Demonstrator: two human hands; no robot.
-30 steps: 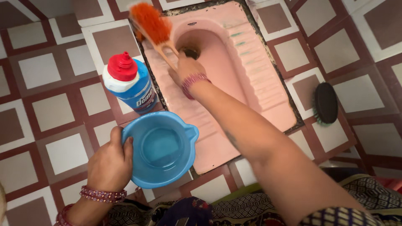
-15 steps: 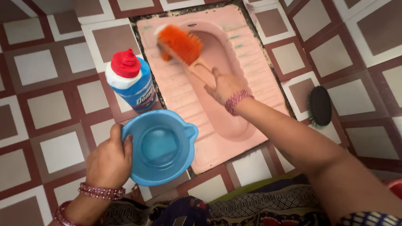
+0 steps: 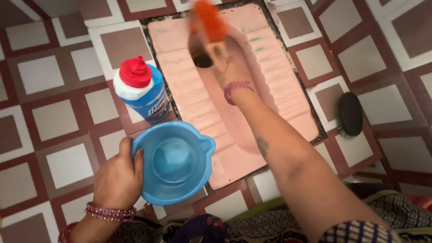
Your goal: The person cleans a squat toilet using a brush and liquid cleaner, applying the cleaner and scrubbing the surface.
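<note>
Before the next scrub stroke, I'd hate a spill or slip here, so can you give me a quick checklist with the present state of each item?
1. Right hand gripping the orange brush: ok.
2. Brush over the pink squat pan: ok.
3. Left hand holding the blue mug level: ok.
4. Water in mug: ok, some inside.
5. Cleaner bottle upright, red cap on: ok.
6. Bristles touching the pan: cannot tell, blurred.

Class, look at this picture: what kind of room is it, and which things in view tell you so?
Most likely a toilet room: a pink floor-level squat toilet pan set into brown-and-white floor tiles, an orange-bristled scrubbing brush, and a blue cleaner bottle with red cap.
</note>
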